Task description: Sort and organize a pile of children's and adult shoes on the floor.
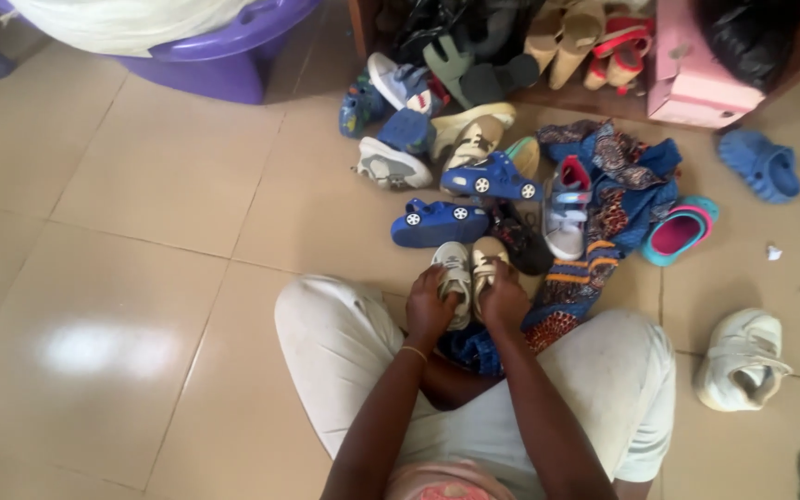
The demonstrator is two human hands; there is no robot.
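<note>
Cream shoes (468, 275), a small pair, sit side by side on the tiled floor (141, 278) right between the seated person's knees, toes pointing away toward the heap of footwear. Keeping them level and pressed together looks like the sound way to handle them, I judge, with each palm steadying one heel so neither tips against the patterned cloth (594, 268) underneath. The left hand (430, 310), a thin bracelet at its wrist, is curled around the heel of the left shoe, fingers closed on it; the right hand (504, 298) wraps the other shoe the same way, thumb over the top. Both forearms reach straight forward and down from the lap, elbows bent, wrists close together. Just beyond lie two blue car-shaped shoes (440, 222), a grey sneaker (565, 211) and a teal-and-pink clog (678, 231). Farther off, a wooden rack (567, 97) holds sandals, a pink box (696, 79) stands there, and a purple basin (224, 56) sits at the left.
</note>
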